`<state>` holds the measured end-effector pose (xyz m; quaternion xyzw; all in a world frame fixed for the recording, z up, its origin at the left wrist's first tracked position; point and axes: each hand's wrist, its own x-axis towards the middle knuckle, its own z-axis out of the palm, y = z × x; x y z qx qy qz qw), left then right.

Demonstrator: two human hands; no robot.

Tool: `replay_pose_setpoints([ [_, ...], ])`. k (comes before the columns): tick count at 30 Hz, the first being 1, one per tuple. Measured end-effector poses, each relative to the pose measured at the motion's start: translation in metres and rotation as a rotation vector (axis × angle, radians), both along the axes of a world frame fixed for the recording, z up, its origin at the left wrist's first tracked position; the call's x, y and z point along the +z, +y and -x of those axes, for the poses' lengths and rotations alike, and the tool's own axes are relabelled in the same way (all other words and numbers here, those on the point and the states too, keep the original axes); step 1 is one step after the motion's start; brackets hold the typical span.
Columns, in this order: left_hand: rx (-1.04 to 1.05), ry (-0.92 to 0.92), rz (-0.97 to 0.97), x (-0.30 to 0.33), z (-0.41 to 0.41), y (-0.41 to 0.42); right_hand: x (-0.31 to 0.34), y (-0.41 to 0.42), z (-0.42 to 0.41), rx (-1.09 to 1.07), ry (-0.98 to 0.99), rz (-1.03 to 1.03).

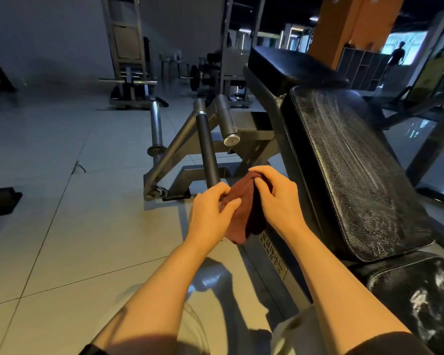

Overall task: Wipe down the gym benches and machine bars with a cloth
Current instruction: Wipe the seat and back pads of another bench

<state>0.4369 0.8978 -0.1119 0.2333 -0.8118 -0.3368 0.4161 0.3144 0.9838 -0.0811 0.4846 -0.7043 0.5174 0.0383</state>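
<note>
A dark red cloth (244, 213) is bunched between both hands at the centre of the view. My left hand (210, 213) pinches its left side and my right hand (277, 198) grips its top and right side. Just beyond the cloth a black handle bar (207, 147) of the machine runs up and away. To the right lies the long black bench pad (349, 160), its leather shiny with streaks. A second black pad (420, 290) sits at the lower right, and a third (290, 65) lies farther back.
The machine's grey steel frame (174, 155) with a chrome weight peg (155, 124) stands on pale floor tiles (62, 201). Other gym machines (128, 60) line the back wall. An orange column (344, 26) rises behind the bench. A person (396, 57) stands far right.
</note>
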Motion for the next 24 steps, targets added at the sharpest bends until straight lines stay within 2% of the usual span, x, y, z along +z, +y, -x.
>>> replay_pose_setpoints([
  [4,-0.011,0.054,-0.146,0.007,-0.002,0.001,-0.002,0.001,0.01,-0.128,-0.005,0.005],
  [8,-0.12,-0.068,-0.097,0.002,-0.007,-0.002,0.0,-0.002,0.008,-0.195,-0.038,0.062],
  [11,-0.061,-0.014,-0.092,0.003,-0.006,-0.001,0.001,-0.004,0.006,-0.211,-0.124,0.009],
  [14,-0.024,0.118,-0.097,0.007,-0.007,-0.001,0.004,0.002,0.002,0.11,-0.298,-0.081],
  [16,-0.072,0.194,-0.108,0.011,-0.007,0.002,0.003,0.004,-0.001,0.313,-0.223,-0.223],
  [18,-0.09,0.25,-0.131,0.016,-0.007,0.006,0.001,0.003,-0.005,0.382,-0.191,-0.229],
  [20,-0.063,0.302,-0.132,0.022,-0.003,0.01,0.003,0.004,-0.008,0.322,-0.186,-0.158],
  [24,-0.025,0.349,0.019,0.036,0.01,0.018,0.021,0.024,-0.004,0.072,-0.154,0.012],
])
